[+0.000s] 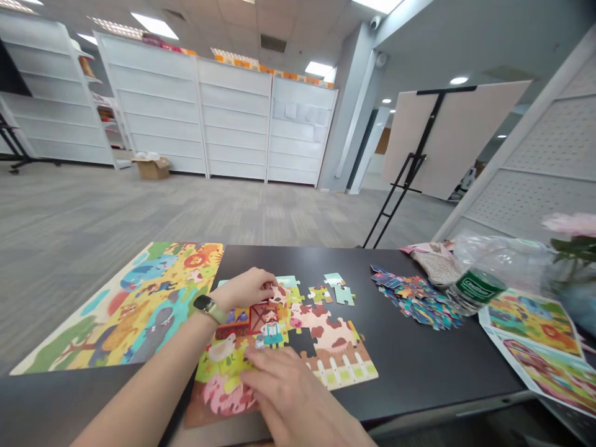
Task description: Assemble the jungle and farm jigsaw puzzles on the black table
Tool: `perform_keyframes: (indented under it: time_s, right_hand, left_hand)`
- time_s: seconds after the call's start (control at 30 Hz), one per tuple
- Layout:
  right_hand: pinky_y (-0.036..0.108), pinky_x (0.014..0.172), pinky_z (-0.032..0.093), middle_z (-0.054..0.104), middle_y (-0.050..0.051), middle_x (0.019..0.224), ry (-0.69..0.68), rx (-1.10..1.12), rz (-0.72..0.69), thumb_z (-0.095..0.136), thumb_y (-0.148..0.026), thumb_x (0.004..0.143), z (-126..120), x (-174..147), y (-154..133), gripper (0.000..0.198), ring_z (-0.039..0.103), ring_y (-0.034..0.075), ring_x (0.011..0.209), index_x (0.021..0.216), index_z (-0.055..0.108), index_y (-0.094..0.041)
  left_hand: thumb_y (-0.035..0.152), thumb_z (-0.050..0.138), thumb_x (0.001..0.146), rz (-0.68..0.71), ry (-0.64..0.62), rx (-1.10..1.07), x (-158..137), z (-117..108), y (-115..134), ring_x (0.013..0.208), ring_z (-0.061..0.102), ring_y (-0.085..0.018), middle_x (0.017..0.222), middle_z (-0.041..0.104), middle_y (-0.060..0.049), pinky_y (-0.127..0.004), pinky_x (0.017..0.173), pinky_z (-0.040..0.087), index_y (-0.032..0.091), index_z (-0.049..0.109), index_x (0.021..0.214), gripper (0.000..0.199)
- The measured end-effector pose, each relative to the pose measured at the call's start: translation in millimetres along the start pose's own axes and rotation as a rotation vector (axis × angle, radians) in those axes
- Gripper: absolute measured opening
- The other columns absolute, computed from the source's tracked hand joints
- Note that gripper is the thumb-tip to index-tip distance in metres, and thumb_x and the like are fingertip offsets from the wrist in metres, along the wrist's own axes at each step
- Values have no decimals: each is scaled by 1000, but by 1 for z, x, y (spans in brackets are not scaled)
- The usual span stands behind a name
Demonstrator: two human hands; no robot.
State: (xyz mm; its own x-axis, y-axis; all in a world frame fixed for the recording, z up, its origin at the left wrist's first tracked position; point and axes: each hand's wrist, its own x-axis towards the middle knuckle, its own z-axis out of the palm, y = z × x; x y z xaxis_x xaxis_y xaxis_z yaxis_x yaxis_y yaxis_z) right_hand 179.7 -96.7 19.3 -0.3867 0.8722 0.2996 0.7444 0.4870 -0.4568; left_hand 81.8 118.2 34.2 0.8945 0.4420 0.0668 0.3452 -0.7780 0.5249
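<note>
A partly assembled farm jigsaw (321,338) lies on the dark table (419,360) in front of me. My left hand (246,288), with a smartwatch on the wrist, pinches a puzzle piece (279,293) at the upper edge of the assembled part. My right hand (291,388) rests flat on the lower left of the jigsaw, fingers spread, pressing the pieces down. Two loose pieces (339,288) lie just beyond the jigsaw.
A finished animal jigsaw (135,310) lies at the left, overhanging the table edge. A heap of loose pieces (416,301) sits at the right beside a lying plastic bottle (488,273), printed picture sheets (535,335) and pink flowers (572,233). An easel board (447,136) stands behind.
</note>
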Motion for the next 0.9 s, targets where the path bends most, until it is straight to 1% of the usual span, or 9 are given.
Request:
perform_keyframes:
  time_s: [0.1, 0.17, 0.2, 0.3, 0.43, 0.53, 0.6, 0.73, 0.9]
  right_hand:
    - [38, 109, 44, 62, 8, 137, 277, 32, 194, 43, -16, 96, -22, -3, 25, 36, 55, 21, 129, 123, 65, -24]
    - [39, 101, 51, 66, 8, 130, 480, 80, 407, 45, -24, 96, -42, -6, 46, 32, 61, 23, 121, 117, 69, -25]
    - [40, 96, 55, 69, 8, 123, 513, 117, 477, 47, -28, 96, -51, -8, 55, 31, 65, 24, 112, 116, 69, -25]
    - [39, 84, 59, 73, 7, 109, 460, 252, 583, 50, -37, 95, -63, -14, 74, 35, 71, 22, 93, 123, 66, -25]
    - [36, 88, 57, 72, 9, 111, 439, 356, 503, 52, -37, 95, -48, -22, 80, 35, 70, 21, 98, 125, 63, -21]
    - [32, 82, 57, 73, 7, 99, 431, 404, 487, 52, -36, 95, -36, -25, 81, 34, 71, 19, 90, 124, 62, -20]
    - [31, 80, 57, 73, 7, 98, 439, 387, 490, 52, -35, 95, -35, -26, 82, 33, 71, 19, 88, 121, 64, -19]
    - [32, 81, 57, 74, 8, 103, 454, 343, 527, 51, -35, 95, -43, -29, 82, 30, 71, 20, 89, 111, 69, -19]
    - [33, 84, 55, 76, 6, 106, 315, 285, 471, 51, -31, 95, -43, -27, 75, 27, 71, 20, 93, 109, 72, -22]
  left_hand:
    - [24, 57, 88, 57, 7, -138, 1, -4, 4, 75, 66, -16, 82, 74, -4, -23, 68, 45, 15, 75, 99, 22]
    - [29, 59, 89, 101, 13, -235, 1, -4, 9, 78, 66, -16, 87, 75, -4, -23, 71, 46, 15, 75, 98, 23]
    - [32, 60, 90, 117, 8, -282, 1, -4, 12, 78, 65, -16, 88, 75, -4, -23, 71, 46, 15, 75, 98, 24]
    - [35, 62, 89, 134, -43, -393, 1, 0, 23, 71, 62, -14, 82, 73, -3, -22, 65, 45, 14, 75, 95, 26]
    - [31, 65, 85, 102, -165, -477, 0, 8, 37, 65, 59, -12, 76, 70, -2, -21, 60, 43, 13, 74, 93, 22]
    - [27, 65, 84, 79, -240, -524, 0, 12, 41, 64, 59, -12, 75, 71, -2, -21, 59, 44, 13, 74, 93, 19]
    - [27, 64, 85, 93, -268, -530, 0, 13, 42, 68, 62, -13, 78, 73, -3, -21, 62, 46, 14, 75, 94, 19]
    - [26, 59, 89, 143, -220, -433, 0, 12, 40, 80, 67, -16, 89, 75, -4, -22, 71, 49, 15, 74, 98, 20]
    - [28, 56, 90, 93, -102, -275, 1, 15, 34, 73, 64, -16, 86, 72, -4, -23, 66, 47, 16, 72, 102, 23]
